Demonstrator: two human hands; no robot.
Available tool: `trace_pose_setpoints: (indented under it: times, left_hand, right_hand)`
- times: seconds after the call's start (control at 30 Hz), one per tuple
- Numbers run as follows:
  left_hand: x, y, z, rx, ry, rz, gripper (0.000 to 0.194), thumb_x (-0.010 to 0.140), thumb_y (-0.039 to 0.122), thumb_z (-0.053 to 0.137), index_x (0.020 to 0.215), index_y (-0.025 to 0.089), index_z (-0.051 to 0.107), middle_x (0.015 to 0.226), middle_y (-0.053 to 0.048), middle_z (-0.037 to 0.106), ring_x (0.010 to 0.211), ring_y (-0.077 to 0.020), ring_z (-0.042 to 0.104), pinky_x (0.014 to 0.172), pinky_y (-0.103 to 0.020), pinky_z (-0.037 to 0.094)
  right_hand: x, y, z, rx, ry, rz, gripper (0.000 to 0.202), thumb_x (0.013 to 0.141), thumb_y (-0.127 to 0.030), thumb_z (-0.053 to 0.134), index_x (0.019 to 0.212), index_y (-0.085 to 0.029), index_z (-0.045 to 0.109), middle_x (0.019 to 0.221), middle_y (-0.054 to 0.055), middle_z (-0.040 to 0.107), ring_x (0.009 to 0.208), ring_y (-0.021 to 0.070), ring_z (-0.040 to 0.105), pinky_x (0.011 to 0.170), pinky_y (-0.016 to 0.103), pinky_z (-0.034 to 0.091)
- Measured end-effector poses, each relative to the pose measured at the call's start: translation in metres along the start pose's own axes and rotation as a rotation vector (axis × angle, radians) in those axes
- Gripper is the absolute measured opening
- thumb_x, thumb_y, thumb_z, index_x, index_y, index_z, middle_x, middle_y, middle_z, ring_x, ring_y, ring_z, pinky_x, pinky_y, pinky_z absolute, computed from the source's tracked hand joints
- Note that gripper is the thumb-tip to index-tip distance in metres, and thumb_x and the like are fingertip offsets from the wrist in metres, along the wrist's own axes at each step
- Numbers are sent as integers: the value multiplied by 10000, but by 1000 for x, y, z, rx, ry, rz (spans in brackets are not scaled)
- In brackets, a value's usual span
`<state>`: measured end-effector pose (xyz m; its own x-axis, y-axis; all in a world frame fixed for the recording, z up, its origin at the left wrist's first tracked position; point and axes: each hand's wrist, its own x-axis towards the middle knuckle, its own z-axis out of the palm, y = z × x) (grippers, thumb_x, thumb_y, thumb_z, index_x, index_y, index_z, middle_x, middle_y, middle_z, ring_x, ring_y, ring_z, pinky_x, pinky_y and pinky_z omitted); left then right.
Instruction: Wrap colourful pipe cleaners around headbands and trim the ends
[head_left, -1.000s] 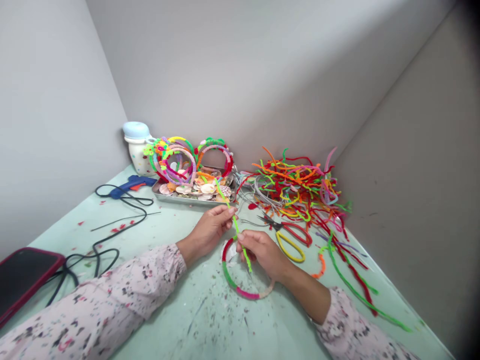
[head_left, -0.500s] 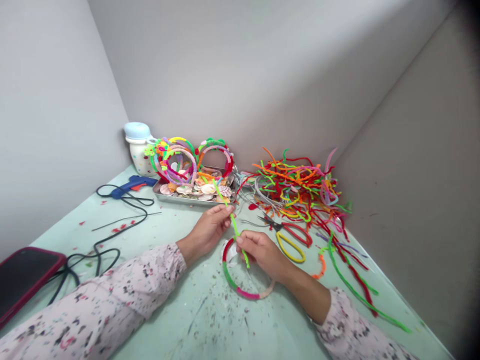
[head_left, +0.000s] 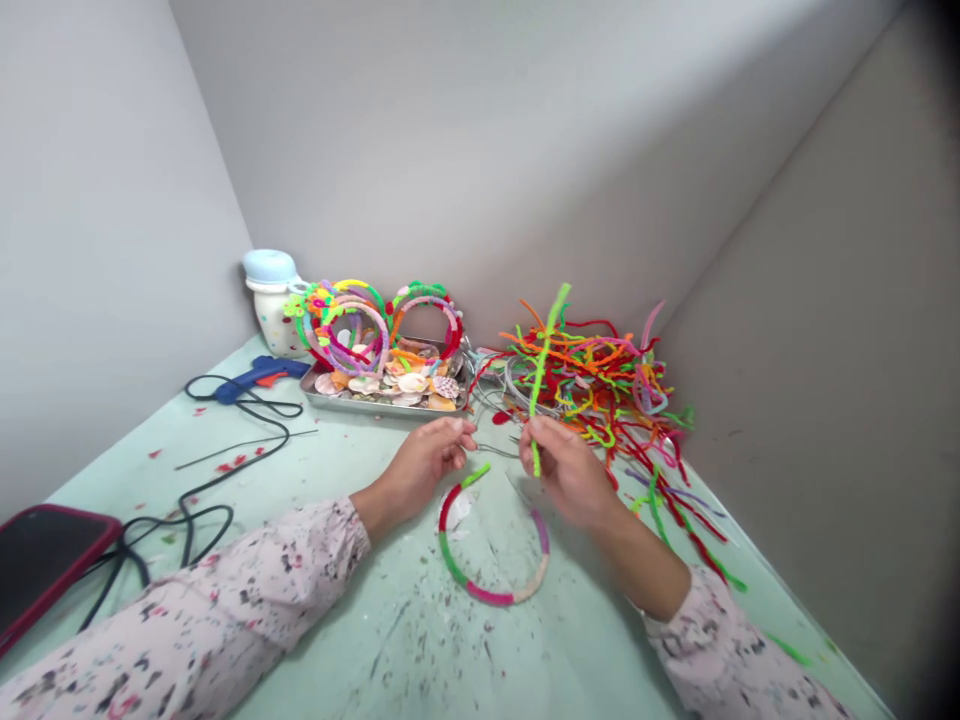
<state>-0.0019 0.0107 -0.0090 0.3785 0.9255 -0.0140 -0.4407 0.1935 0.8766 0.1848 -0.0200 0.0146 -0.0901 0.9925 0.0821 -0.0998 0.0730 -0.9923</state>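
A bright green pipe cleaner (head_left: 545, 360) stands nearly upright, pinched near its lower end by my right hand (head_left: 568, 468). My left hand (head_left: 427, 460) is curled with thumb and fingertips near each other; whether it holds anything small cannot be made out. Between and below the hands, an open hoop (head_left: 491, 597) lies on the table, wrapped in green, red, pink, cream and purple, with a short bright green piece at its upper left end. Bare wire shows at its upper right end.
Behind my left hand, a metal tray (head_left: 360, 404) holds shells and colourful headbands (head_left: 356, 365). A pile of pipe cleaners (head_left: 592, 370) lies at the back right. Leftward are a white jar (head_left: 276, 310), a blue glue gun (head_left: 259, 375), a black cable (head_left: 184, 500) and a phone (head_left: 52, 560).
My right hand has moved right and up with the green pipe cleaner, away from the hoop. My left hand no longer touches that pipe cleaner. A short green piece now shows on the hoop's end.
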Motion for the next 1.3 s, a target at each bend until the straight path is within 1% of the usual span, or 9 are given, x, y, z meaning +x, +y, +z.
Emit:
trace_pose_setpoints:
  times: [0.2, 0.4, 0.53, 0.67, 0.9, 0.97, 1.1, 1.2, 1.3]
  left_hand:
    - [-4, -7, 1, 261, -33, 64, 188, 759, 284, 646, 877, 139, 629, 709, -16, 602, 550, -67, 452, 537, -206, 347]
    - [-8, -4, 7, 368, -73, 39, 207, 754, 305, 650, 864, 131, 622, 648, 5, 553, 544, -72, 441, 529, -205, 329]
    - [-11, -3, 10, 391, -83, 45, 218, 740, 320, 664, 841, 130, 635, 648, 0, 560, 554, -80, 458, 524, -201, 328]
    - [-11, -4, 10, 419, -87, 59, 208, 744, 324, 656, 811, 129, 633, 649, -3, 568, 561, -83, 463, 529, -199, 330]
    - [-15, -5, 13, 494, -114, 84, 221, 754, 360, 637, 770, 141, 616, 612, 12, 550, 510, -84, 451, 510, -209, 337]
    - [-16, -2, 14, 497, -77, 126, 214, 760, 354, 629, 757, 141, 614, 610, 13, 545, 526, -87, 451, 522, -209, 338]
    - [-15, 3, 11, 440, 113, 267, 183, 784, 334, 598, 817, 155, 615, 677, 11, 554, 604, -97, 467, 581, -204, 368]
    - [-10, 0, 7, 386, 192, 258, 176, 761, 334, 617, 817, 167, 620, 669, 18, 552, 585, -96, 454, 576, -203, 365]
    - [-7, -6, 4, 371, 140, 200, 182, 719, 316, 659, 800, 158, 619, 716, -2, 593, 616, -107, 484, 573, -208, 364]
  right_hand:
    - [13, 17, -19, -226, 176, -57, 350, 811, -523, 528, 689, -195, 529, 606, -24, 497, 522, 107, 398, 519, 244, 320]
    - [5, 9, -15, -631, 75, 69, 325, 806, -447, 531, 608, -189, 515, 490, -50, 456, 476, 103, 398, 487, 242, 287]
    - [-1, 2, -16, -760, 7, 139, 282, 764, -405, 569, 592, -189, 513, 479, -54, 480, 454, 98, 424, 468, 231, 295]
    - [-4, 9, -24, -784, -103, 262, 196, 719, -367, 625, 664, -196, 545, 473, -60, 518, 422, 102, 480, 432, 215, 304]
    - [-8, 11, -29, -817, -181, 275, 156, 687, -287, 656, 611, -195, 554, 441, -34, 576, 375, 102, 486, 387, 204, 300]
    - [-8, 9, -27, -833, -172, 280, 127, 698, -245, 618, 601, -194, 553, 442, -32, 579, 365, 100, 484, 385, 206, 309]
    - [-9, 1, -31, -792, -82, 272, 87, 725, -234, 564, 653, -186, 574, 458, -30, 581, 362, 93, 469, 384, 204, 317]
    - [-10, -6, -35, -635, -25, 232, 93, 746, -263, 556, 700, -183, 567, 474, -40, 568, 382, 89, 471, 407, 204, 343]
    - [-10, -8, -34, -489, 35, 199, 154, 763, -326, 577, 712, -185, 543, 487, -44, 554, 407, 91, 476, 434, 210, 367]
